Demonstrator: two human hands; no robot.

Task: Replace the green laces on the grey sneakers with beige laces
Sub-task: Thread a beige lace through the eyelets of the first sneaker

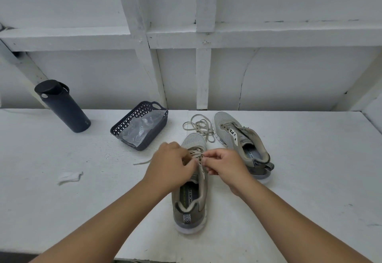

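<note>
A grey sneaker stands toe-away in the middle of the white table, with a beige lace threaded through its front eyelets. My left hand rests over the sneaker's left eyelet side, fingers curled on the lace. My right hand pinches the lace at the right eyelets. One lace end trails left on the table. The second grey sneaker stands at the right with no lace in it. A loose beige lace lies coiled between the two toes. No green lace is visible.
A dark blue basket holding clear plastic wrap stands left of the sneakers. A dark bottle stands at the back left. A crumpled white scrap lies at the left. White wooden wall framing rises behind the table.
</note>
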